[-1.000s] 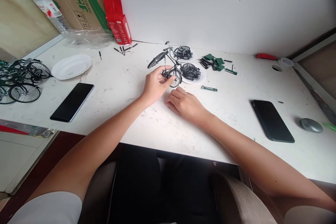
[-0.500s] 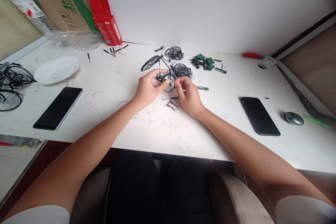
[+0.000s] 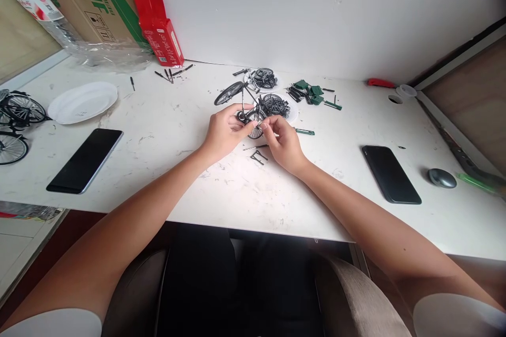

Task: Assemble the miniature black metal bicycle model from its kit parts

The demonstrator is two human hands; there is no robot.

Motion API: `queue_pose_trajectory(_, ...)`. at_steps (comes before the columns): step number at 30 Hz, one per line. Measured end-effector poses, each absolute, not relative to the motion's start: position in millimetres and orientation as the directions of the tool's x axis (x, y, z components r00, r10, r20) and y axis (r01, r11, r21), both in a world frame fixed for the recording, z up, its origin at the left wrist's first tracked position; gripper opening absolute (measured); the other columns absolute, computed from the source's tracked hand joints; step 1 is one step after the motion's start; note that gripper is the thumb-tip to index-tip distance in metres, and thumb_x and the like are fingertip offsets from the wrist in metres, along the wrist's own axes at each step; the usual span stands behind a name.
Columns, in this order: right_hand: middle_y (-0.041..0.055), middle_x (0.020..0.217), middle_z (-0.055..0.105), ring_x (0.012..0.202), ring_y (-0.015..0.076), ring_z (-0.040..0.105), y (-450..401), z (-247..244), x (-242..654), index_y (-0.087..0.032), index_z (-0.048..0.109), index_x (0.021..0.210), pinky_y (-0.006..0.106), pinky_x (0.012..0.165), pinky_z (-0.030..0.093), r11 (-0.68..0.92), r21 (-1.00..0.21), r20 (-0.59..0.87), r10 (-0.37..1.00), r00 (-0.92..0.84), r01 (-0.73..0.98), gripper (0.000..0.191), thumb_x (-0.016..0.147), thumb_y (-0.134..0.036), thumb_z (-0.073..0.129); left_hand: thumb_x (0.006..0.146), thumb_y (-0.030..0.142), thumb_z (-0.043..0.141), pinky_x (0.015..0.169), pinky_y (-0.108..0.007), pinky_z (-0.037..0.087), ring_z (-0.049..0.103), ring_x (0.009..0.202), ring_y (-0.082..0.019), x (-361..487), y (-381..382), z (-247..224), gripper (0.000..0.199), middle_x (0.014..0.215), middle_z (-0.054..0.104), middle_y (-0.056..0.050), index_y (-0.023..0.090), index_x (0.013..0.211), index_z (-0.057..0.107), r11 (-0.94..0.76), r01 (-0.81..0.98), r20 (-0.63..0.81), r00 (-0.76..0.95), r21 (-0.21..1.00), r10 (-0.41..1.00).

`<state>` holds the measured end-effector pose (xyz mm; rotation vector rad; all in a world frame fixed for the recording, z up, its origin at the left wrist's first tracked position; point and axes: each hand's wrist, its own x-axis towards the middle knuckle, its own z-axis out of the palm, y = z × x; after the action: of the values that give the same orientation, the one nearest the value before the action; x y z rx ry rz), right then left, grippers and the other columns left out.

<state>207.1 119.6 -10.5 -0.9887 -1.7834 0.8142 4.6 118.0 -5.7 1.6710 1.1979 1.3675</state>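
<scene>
A black model bicycle (image 3: pixel 249 96) is held up over the table in front of me, its front wheel tilted to the upper left. My left hand (image 3: pixel 226 131) is closed around its lower frame, the thumb reaching the spoked rear wheel (image 3: pixel 256 125). At the right edge of that wheel, my right hand (image 3: pixel 282 142) is pinched; anything between its fingertips is too small to make out. Just below lie a black forked part (image 3: pixel 259 157) and a thin dark screwdriver-like rod (image 3: pixel 255 147). Behind the hands, a white plate (image 3: pixel 293 111) bears black wheels.
At the left are assembled model bicycles (image 3: pixel 23 110), a white paper plate (image 3: pixel 83 101) and a phone (image 3: pixel 85 160). Green parts (image 3: pixel 310 92) lie behind on the right. A second phone (image 3: pixel 391 174) and a mouse (image 3: pixel 443 178) lie at the right. A red box (image 3: pixel 162 37) stands behind.
The bicycle's front wheel has turned slightly and the bicycle has shifted a little to the right. Both hands keep nearly the same place; the view has shifted slightly.
</scene>
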Motion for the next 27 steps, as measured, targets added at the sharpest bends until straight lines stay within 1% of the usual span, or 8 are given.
queue_pose_trajectory(5, 0.0034, 0.089, 0.059, 0.078, 0.0169, 0.05, 119.7, -9.1, 206.5, -0.023, 0.061, 0.102, 0.032, 0.066, 0.043, 0.436, -0.862, 0.366, 0.888, -0.278, 0.259, 0.047, 0.107, -0.069, 0.056, 0.09, 0.036, 0.085, 0.063, -0.025, 0.059, 0.073, 0.066, -0.016, 5.0, 116.5, -4.7, 0.044, 0.072, 0.072, -0.001, 0.022, 0.131, 0.077, -0.363, 0.233, 0.367, 0.028, 0.902, 0.93)
queue_pose_trajectory(11, 0.0042, 0.09, 0.062, 0.078, 0.0175, 0.052, 120.0, -10.0, 207.0, -0.023, 0.062, 0.101, 0.033, 0.066, 0.044, 0.424, -0.864, 0.352, 0.894, -0.278, 0.272, 0.051, 0.105, -0.073, 0.056, 0.09, 0.035, 0.085, 0.056, -0.023, 0.052, 0.062, 0.057, -0.011, 6.0, 116.1, -4.4, 0.042, 0.067, 0.066, 0.002, 0.023, 0.13, 0.079, -0.381, 0.256, 0.389, 0.021, 0.888, 0.921)
queue_pose_trajectory(16, 0.0051, 0.09, 0.064, 0.077, 0.0175, 0.054, 118.2, -10.4, 207.1, -0.022, 0.065, 0.103, 0.033, 0.066, 0.044, 0.428, -0.848, 0.363, 0.899, -0.246, 0.314, 0.053, 0.104, -0.074, 0.056, 0.088, 0.035, 0.086, 0.058, -0.023, 0.054, 0.065, 0.06, -0.013, 6.3, 115.9, -4.7, 0.043, 0.067, 0.067, 0.001, 0.021, 0.129, 0.079, -0.358, 0.247, 0.367, 0.011, 0.9, 0.93)
queue_pose_trajectory(20, 0.0054, 0.089, 0.066, 0.075, 0.0173, 0.056, 117.5, -10.1, 207.7, -0.022, 0.066, 0.103, 0.034, 0.066, 0.045, 0.409, -0.859, 0.341, 0.906, -0.251, 0.307, 0.055, 0.102, -0.076, 0.058, 0.089, 0.036, 0.086, 0.059, -0.023, 0.054, 0.065, 0.06, -0.013, 6.0, 116.0, -5.1, 0.043, 0.065, 0.065, 0.002, 0.02, 0.128, 0.079, -0.356, 0.252, 0.365, 0.013, 0.9, 0.931)
queue_pose_trajectory(27, 0.0019, 0.078, 0.063, 0.068, 0.0162, 0.053, 114.8, -7.1, 207.5, -0.022, 0.067, 0.101, 0.034, 0.065, 0.044, 0.391, -0.872, 0.328, 0.913, -0.242, 0.294, 0.052, 0.102, -0.074, 0.061, 0.089, 0.036, 0.086, 0.057, -0.023, 0.053, 0.066, 0.06, -0.013, 5.9, 117.0, -5.4, 0.042, 0.065, 0.066, 0.002, 0.02, 0.127, 0.079, -0.352, 0.252, 0.36, 0.018, 0.901, 0.933)
